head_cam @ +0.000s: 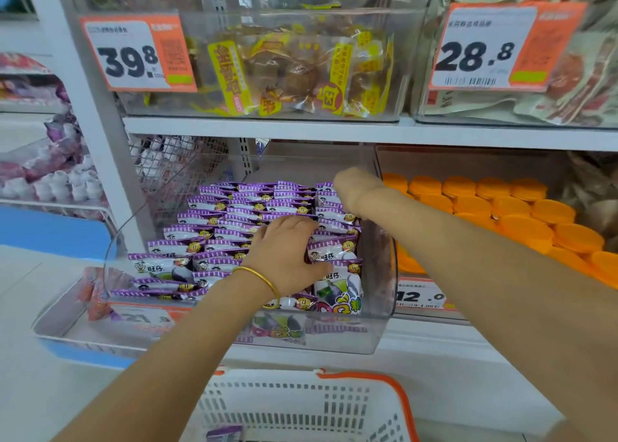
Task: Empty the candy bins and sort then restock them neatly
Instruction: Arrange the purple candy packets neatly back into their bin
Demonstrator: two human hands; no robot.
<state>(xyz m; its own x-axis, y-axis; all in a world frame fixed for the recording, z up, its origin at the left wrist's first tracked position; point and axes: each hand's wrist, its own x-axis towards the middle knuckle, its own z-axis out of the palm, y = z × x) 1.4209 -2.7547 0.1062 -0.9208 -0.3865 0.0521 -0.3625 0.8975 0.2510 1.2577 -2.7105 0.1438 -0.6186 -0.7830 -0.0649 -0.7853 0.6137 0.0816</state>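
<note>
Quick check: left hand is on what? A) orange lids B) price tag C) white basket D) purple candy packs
D: the left hand, the one with the gold bracelet, lies on the purple candy packs inside the clear bin.

One wide-angle camera sits on the person's head and faces forward and somewhat down, nearly square to the shelf. It is close in: the clear bin of packets fills the middle of the frame, with the left hand on the packets and the blurred right hand near the bin's back. The basket lies at the bottom edge just under the camera, and the price tags above lean outward toward the top corners.
</note>
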